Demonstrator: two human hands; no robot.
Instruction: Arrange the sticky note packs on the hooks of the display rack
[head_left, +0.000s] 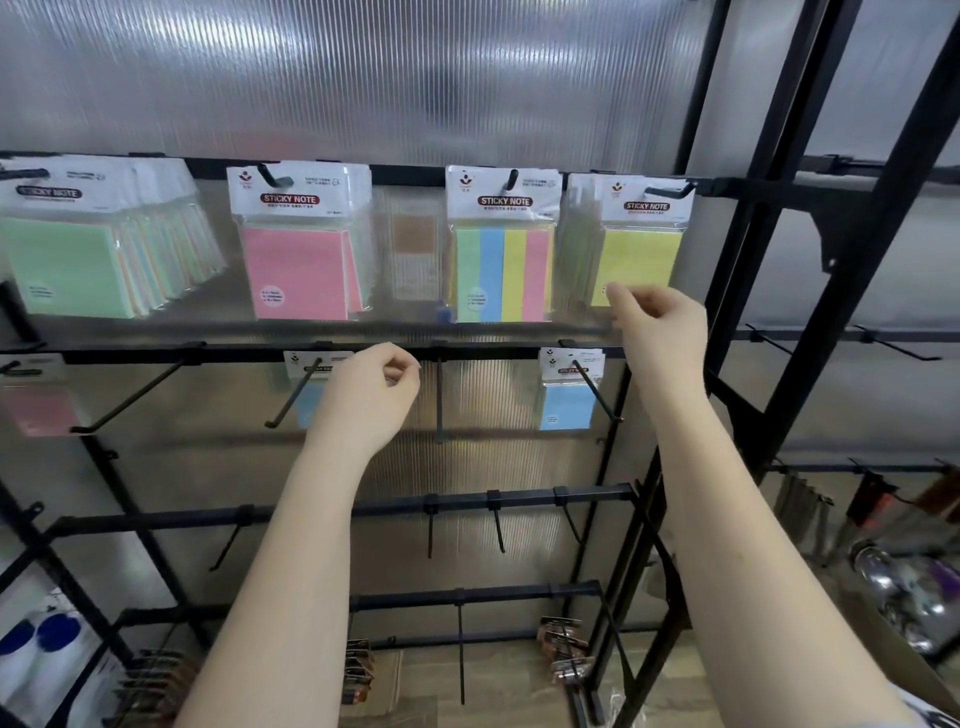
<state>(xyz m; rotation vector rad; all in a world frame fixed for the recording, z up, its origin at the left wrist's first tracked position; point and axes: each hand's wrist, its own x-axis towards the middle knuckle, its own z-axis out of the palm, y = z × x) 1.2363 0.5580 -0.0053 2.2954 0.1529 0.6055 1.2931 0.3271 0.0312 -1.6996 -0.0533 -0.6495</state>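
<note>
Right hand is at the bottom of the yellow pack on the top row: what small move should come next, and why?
Probably let go and draw the right hand back. The yellow sticky note pack already hangs from its hook, and the fingers only pinch its lower edge. The left hand holds nothing.

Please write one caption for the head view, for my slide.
Right hand touches yellow sticky note pack on black display rack; left hand holds nothing.

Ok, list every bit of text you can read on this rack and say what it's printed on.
"STICKY NOTE": green pack header, blurred but legible.
"STICKY NOTE": pink pack header.
"STICKY NOTE": striped pack header.
"STICKY NOTE": yellow pack header.
Fine print, logos and lower-row blue pack headers: too small or blurred to read.
</note>
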